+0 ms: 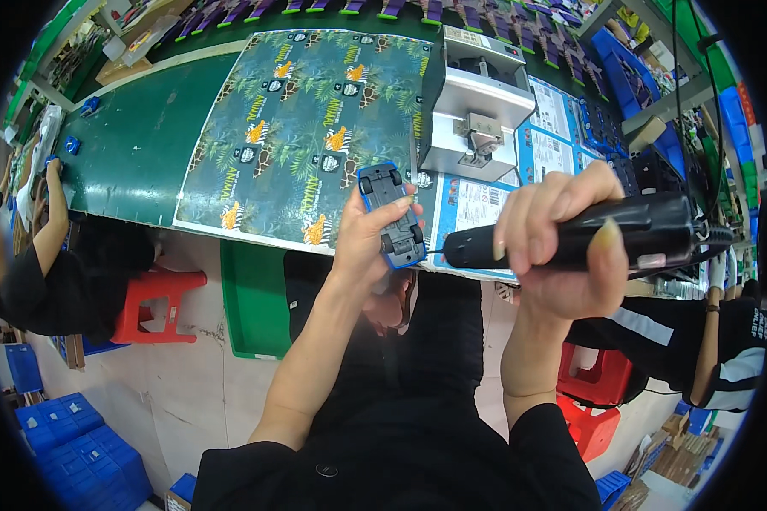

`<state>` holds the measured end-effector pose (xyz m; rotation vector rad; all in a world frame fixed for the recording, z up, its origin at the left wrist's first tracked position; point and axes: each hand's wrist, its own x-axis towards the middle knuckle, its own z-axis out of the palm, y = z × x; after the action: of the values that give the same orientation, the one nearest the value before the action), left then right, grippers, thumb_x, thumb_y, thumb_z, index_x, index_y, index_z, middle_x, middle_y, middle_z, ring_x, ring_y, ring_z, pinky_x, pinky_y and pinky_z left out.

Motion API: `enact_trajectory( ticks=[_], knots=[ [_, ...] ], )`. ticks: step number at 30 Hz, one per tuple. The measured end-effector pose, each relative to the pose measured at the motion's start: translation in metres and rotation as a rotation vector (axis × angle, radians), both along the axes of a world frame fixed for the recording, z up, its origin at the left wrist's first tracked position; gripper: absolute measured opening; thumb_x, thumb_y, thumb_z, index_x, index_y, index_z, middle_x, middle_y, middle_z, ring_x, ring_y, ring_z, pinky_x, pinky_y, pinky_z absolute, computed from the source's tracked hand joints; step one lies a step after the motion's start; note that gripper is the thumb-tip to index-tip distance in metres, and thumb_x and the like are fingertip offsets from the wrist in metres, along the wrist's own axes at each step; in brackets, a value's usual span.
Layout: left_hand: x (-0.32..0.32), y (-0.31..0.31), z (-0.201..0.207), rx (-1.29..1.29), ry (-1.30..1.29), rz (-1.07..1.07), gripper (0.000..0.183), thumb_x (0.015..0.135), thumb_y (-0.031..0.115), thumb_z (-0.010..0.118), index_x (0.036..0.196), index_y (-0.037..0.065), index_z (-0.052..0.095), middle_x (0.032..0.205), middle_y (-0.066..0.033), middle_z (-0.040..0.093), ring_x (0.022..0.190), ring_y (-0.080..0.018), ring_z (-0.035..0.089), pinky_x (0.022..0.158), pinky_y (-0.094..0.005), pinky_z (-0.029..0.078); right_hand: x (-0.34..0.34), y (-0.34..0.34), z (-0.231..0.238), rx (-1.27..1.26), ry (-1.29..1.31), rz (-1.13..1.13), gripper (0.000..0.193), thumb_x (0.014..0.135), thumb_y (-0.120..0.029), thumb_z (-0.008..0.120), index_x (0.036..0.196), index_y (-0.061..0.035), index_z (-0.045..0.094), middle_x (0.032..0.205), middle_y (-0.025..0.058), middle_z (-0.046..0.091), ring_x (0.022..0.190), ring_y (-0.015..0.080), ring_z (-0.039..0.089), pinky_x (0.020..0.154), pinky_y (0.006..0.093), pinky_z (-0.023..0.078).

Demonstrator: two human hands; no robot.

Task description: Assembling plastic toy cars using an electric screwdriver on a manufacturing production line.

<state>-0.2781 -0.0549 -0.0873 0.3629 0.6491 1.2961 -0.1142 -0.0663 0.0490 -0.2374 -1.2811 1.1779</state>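
Observation:
My left hand (368,226) is closed around a blue toy car (392,213), turned so its black underside with the wheels faces up. In my right hand (562,243) is a black electric screwdriver (631,230), gripped around its body. Its thin bit points left and reaches the lower end of the car's underside; whether the tip touches a screw is too small to tell. Just beyond both hands, a grey metal machine (477,111), probably a screw feeder, stands on the bench.
Printed sheets with animal pictures (307,128) cover the green bench (136,136). More blue toy cars (601,128) sit at the right, and small blue parts (72,146) at the left. Co-workers sit on both sides, with a red stool (162,302) at left. A green bin (251,298) stands below the bench edge.

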Motion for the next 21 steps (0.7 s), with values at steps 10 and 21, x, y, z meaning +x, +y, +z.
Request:
enact_trajectory(
  ticks=[10,21],
  knots=[
    [0.001,-0.003,-0.002,0.019,-0.016,0.017,0.039,0.082,-0.004,0.067,0.115,0.006,0.051,0.104,-0.0104,0.065,0.082,-0.0207,0.067,0.068,-0.0368,0.059,-0.022,-0.014,-0.016,-0.184,-0.118,-0.065,0.022,0.088,-0.021,0.057,0.093,-0.0007,0.049,0.062,0.0076,0.051,0.049,0.0168,0.051,0.053,0.0317,0.047],
    [-0.003,0.002,0.0,-0.009,-0.023,-0.051,0.036,0.08,-0.005,0.067,0.112,0.004,0.055,0.1,-0.0096,0.065,0.08,-0.0201,0.067,0.066,-0.0352,0.058,-0.029,-0.003,-0.025,-0.119,-0.16,0.14,0.03,0.073,-0.02,0.071,0.084,-0.0009,0.051,0.061,0.0076,0.054,0.047,0.0164,0.051,0.047,0.0309,0.048]
  ],
)
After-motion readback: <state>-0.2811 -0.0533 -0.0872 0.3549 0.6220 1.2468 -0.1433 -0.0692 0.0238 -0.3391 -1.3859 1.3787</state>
